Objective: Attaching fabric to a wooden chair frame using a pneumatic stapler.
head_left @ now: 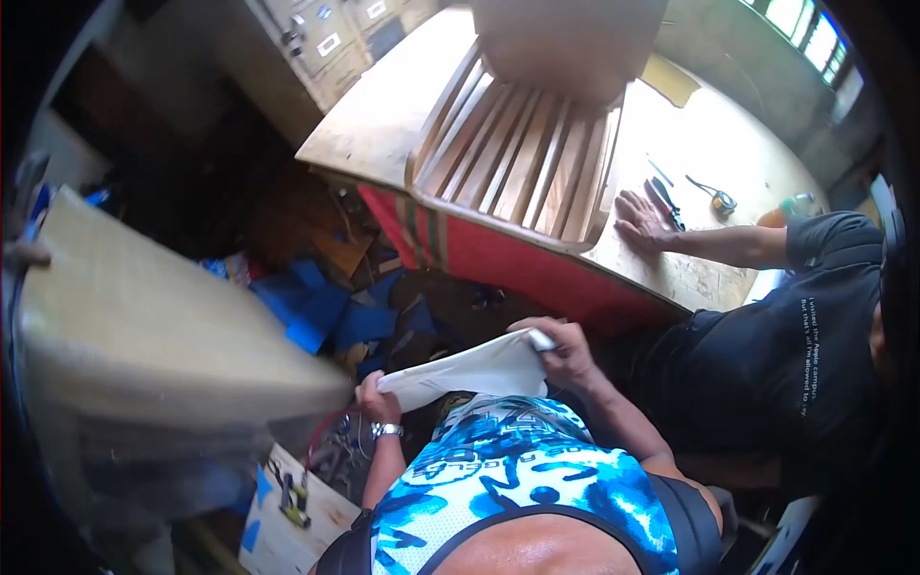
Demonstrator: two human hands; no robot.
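Observation:
In front of my waist, a white cloth-like sheet [460, 372] stretches between my two hands, with its right end folded over. My left hand [379, 398], with a metal watch on the wrist, is closed on the left end. My right hand [565, 353] grips the other end, a little higher. Beyond them, a wooden slatted chair [522, 158] lies on the worktable [383, 134]. Its broad brown panel rises at the back. Neither of my hands touches the chair.
A co-worker's hand [642, 222] rests on the table beside pliers [666, 201] and a tape measure [722, 201]. At left stands a large beige panel [163, 287], held at its edge by another hand [27, 253]. Blue scraps [326, 311] litter the floor.

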